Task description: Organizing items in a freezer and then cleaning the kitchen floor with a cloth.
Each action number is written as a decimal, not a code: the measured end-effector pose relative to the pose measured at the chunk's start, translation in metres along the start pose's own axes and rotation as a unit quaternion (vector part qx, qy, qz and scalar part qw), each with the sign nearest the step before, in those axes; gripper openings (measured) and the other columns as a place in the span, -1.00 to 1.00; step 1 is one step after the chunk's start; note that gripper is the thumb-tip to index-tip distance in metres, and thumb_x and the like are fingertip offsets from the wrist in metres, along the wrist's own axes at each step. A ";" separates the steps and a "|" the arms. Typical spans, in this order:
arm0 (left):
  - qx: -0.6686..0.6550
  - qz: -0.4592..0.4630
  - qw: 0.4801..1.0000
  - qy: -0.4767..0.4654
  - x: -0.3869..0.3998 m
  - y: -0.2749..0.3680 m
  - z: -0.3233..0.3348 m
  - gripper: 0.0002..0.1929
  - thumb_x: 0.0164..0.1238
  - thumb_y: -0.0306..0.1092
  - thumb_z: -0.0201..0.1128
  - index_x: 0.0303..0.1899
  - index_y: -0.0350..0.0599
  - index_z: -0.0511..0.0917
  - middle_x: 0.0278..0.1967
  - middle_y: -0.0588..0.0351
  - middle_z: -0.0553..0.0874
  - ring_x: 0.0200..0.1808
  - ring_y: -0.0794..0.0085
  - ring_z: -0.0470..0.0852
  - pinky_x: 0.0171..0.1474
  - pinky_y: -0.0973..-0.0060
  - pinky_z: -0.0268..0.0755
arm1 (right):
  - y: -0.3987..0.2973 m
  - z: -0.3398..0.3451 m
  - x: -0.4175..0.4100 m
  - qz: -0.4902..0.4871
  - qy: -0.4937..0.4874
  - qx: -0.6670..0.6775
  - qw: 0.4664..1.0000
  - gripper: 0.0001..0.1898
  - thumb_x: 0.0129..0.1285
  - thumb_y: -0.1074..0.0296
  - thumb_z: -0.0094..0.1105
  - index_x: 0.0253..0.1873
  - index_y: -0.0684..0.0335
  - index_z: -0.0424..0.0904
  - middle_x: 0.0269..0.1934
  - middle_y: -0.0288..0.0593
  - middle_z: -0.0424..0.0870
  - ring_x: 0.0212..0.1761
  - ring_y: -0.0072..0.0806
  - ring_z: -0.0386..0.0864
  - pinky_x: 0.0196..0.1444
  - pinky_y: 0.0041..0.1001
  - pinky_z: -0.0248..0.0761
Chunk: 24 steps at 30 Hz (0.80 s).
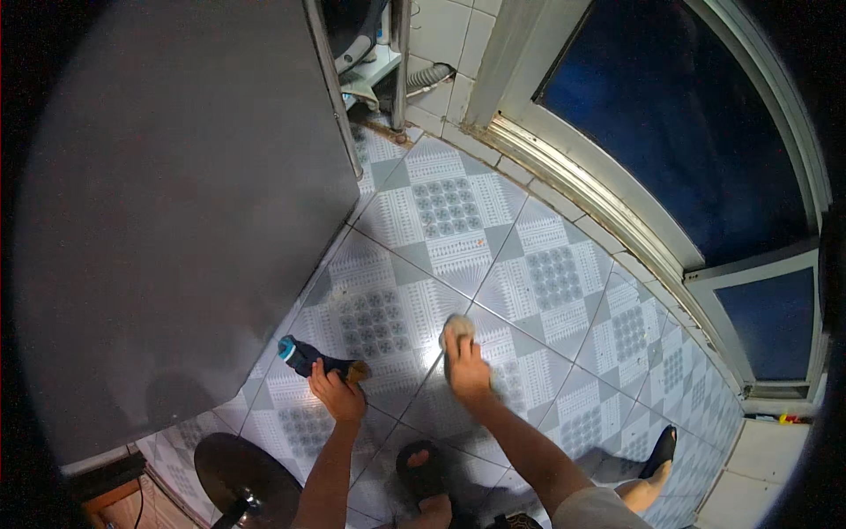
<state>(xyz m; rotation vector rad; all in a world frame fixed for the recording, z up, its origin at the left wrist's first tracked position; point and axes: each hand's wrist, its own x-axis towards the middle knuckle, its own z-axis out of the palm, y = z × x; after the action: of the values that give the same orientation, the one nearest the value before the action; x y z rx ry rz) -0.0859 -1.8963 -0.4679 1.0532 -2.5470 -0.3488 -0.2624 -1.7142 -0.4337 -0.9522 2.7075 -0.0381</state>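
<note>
My left hand (337, 395) grips the near side of a dark elongated item (310, 357) at the floor. That item has a blue and white end and a brownish end; what exactly it is cannot be made out. To the right, my right hand (470, 371) presses a pale cloth or sponge-like pad (459, 325) on the patterned floor tiles (443, 261). The palm and fingers hide much of the pad. My foot in a dark open-toed slipper (420, 468) stands below, between my two forearms.
A large dark grey panel (192, 198) fills the left side. A metal-legged rack (399, 86) and a corrugated hose (429, 77) stand at the top. A framed glass door (674, 132) borders the right. A round dark base with a post (228, 473) sits lower left.
</note>
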 end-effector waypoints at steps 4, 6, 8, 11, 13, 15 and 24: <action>0.014 0.008 1.000 -0.008 0.001 0.002 0.001 -0.76 0.19 -0.42 0.12 -0.17 -0.32 0.31 0.21 -0.37 0.27 0.28 -0.20 0.19 0.28 -0.14 -0.09 | 0.025 -0.008 0.032 -0.065 0.045 -0.004 0.997 -0.37 0.16 0.46 -0.05 0.39 0.09 0.11 0.11 0.03 0.34 0.03 -0.08 0.43 -0.17 -0.29 0.58; -0.025 -0.008 1.000 0.004 0.007 0.018 0.001 -0.70 -0.03 -0.58 0.14 -0.19 -0.28 0.34 0.24 -0.27 0.26 0.33 -0.12 0.14 0.36 -0.10 -0.16 | 0.040 -0.041 0.082 -0.017 0.071 0.038 0.997 -0.37 0.16 0.51 -0.08 0.39 0.09 0.10 0.11 0.00 0.34 -0.01 -0.07 0.42 -0.13 -0.24 0.55; -0.020 -0.009 1.000 -0.006 0.008 0.024 0.006 -0.70 -0.04 -0.58 0.14 -0.18 -0.28 0.34 0.24 -0.26 0.27 0.33 -0.12 0.14 0.36 -0.10 -0.16 | 0.049 -0.045 0.098 0.002 0.104 0.034 0.994 -0.41 0.16 0.50 -0.07 0.35 0.12 0.16 0.01 -0.02 0.36 -0.03 -0.13 0.42 -0.18 -0.28 0.57; -0.016 -0.003 1.000 0.006 0.015 0.021 0.012 -0.69 -0.05 -0.57 0.16 -0.18 -0.28 0.35 0.23 -0.27 0.28 0.33 -0.12 0.15 0.36 -0.11 -0.16 | 0.043 -0.026 0.063 0.000 0.130 0.047 0.990 -0.41 0.16 0.47 -0.04 0.35 0.11 0.19 0.06 0.01 0.37 0.04 -0.12 0.39 -0.18 -0.27 0.56; -0.003 0.004 0.999 0.041 0.013 0.006 -0.005 -0.68 -0.07 -0.57 0.17 -0.19 -0.29 0.35 0.23 -0.28 0.29 0.33 -0.12 0.15 0.36 -0.11 -0.16 | 0.031 -0.011 -0.003 -0.051 0.110 0.029 0.992 -0.42 0.17 0.44 -0.02 0.35 0.11 0.21 0.10 0.02 0.39 0.00 -0.10 0.45 -0.23 -0.29 0.57; 0.002 -0.014 0.999 0.041 0.017 0.007 -0.009 -0.69 -0.06 -0.51 0.18 -0.20 -0.30 0.37 0.21 -0.29 0.30 0.32 -0.14 0.17 0.36 -0.12 -0.16 | 0.049 -0.004 -0.080 -0.081 0.070 0.065 0.992 -0.40 0.13 0.44 0.01 0.33 0.00 0.26 0.08 0.08 0.40 -0.13 -0.08 0.47 -0.25 -0.23 0.48; -0.027 -0.200 0.969 -0.141 0.034 0.036 -0.048 -0.72 0.18 -0.32 0.13 -0.14 -0.30 0.44 -0.02 -0.25 0.51 0.07 -0.06 0.43 0.09 0.10 0.24 | 0.068 -0.029 -0.217 0.042 -0.036 0.118 0.991 -0.51 0.25 0.33 -0.08 0.30 0.13 0.26 0.28 0.07 0.27 0.13 0.01 0.37 -0.03 -0.22 0.47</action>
<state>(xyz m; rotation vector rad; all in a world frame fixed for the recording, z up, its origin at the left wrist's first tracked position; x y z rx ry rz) -0.1112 -1.9003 -0.4040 1.5991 -2.5264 -0.7156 -0.1495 -1.5292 -0.3609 -0.7543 2.6012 -0.2959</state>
